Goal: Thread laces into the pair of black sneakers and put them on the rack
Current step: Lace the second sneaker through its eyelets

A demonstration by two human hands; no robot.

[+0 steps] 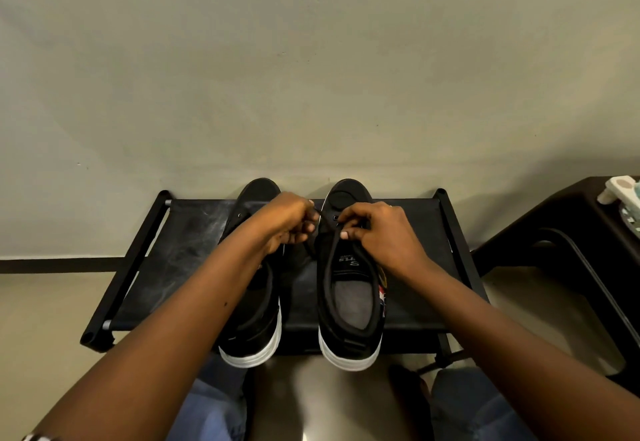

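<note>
Two black sneakers with white soles stand side by side on the black rack (180, 253), toes to the wall. The left sneaker (256, 329) is partly hidden under my left forearm. The right sneaker (349, 302) shows its open mouth and grey insole. My left hand (289, 222) pinches a black lace (322, 220) that runs across to the right sneaker's eyelets. My right hand (377, 232) grips the right sneaker's upper by the eyelets, thumb on the tongue edge.
The rack stands against a plain wall (311, 76) on a pale floor. A dark table (571, 232) with a small white object (620, 191) on it sits at the right. My knees in blue jeans (474, 406) are just below the rack.
</note>
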